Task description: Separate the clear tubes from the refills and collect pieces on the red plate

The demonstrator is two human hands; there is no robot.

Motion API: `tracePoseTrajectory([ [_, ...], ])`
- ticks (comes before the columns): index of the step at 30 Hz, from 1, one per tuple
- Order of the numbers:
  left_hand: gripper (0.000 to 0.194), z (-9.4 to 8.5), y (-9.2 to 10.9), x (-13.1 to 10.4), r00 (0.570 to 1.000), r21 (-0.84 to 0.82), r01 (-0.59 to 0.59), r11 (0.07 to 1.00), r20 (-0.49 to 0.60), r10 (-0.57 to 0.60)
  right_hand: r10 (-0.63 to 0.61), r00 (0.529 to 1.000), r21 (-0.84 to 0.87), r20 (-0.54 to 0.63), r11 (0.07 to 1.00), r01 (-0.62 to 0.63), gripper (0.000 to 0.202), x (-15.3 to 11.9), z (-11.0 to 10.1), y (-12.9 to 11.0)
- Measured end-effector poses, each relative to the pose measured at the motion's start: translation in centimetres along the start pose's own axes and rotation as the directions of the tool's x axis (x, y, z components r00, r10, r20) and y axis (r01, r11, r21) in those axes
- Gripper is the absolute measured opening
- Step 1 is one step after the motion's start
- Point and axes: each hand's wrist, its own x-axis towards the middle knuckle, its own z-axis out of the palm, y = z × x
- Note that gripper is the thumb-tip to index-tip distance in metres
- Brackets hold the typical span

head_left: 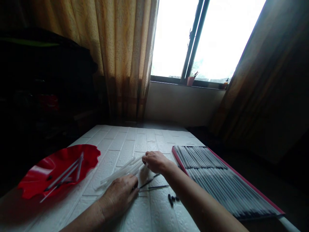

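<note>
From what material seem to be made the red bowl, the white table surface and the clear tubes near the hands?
Red bowl: probably glossy plastic, for its bright highlights and thin wavy rim.
White table surface: embossed, slightly shiny, perhaps foam or vinyl sheet.
Clear tubes: likely plastic, see-through; blur leaves the finish uncertain.

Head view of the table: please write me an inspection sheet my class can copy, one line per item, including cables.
Surface: white, brick-patterned tabletop.
Work items: loose clear tubes by the hands; thin dark rods nearby; pink-edged tray at right, holding two rows of similar tubes.
Clutter: small black pieces loose near the right forearm; red wavy-edged dish at left holds a few tubes, one jutting past its rim.
Hands: right hand at the tubes' far end, left hand at the near side; grips hidden.
Cables: nothing seen.
Surroundings: patterned curtains, bright window, dark left side.
</note>
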Motion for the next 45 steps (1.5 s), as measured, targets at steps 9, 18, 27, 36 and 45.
tracePoseTrajectory([
  [9, 0.009, -0.1, -0.6, 0.0, 0.999, -0.052, -0.022, 0.998, -0.027, 0.021, 0.179, 0.920, 0.252, -0.349, 0.963, -0.092, 0.013, -3.1, -1.3, -0.3],
  [18, 0.031, -0.6, -0.8, 0.2, 0.910, -0.226, -0.135, 0.965, -0.413, 0.030, 0.407, 0.865, 0.952, -0.294, 0.204, 0.227, 0.023, -5.0, 0.8, -2.6],
  [27, 0.028, -1.1, -1.4, 0.6, 0.952, -0.268, -0.042, 0.963, -0.304, -0.043, 0.239, 0.937, 0.776, -0.255, 0.628, 0.051, 0.015, -5.2, 1.3, -3.9],
  [36, 0.032, -0.1, -2.0, 0.8, 0.937, -0.182, -0.012, 0.983, -0.344, -0.052, 0.024, 0.994, 0.250, -0.105, 0.968, 0.003, 0.019, -5.5, 2.0, -4.0],
  [45, 0.029, -0.5, -2.0, 0.6, 0.940, -0.253, 0.020, 0.967, -0.325, -0.104, 0.093, 0.982, 0.195, -0.164, 0.979, -0.060, 0.016, -5.5, 1.7, -3.7],
])
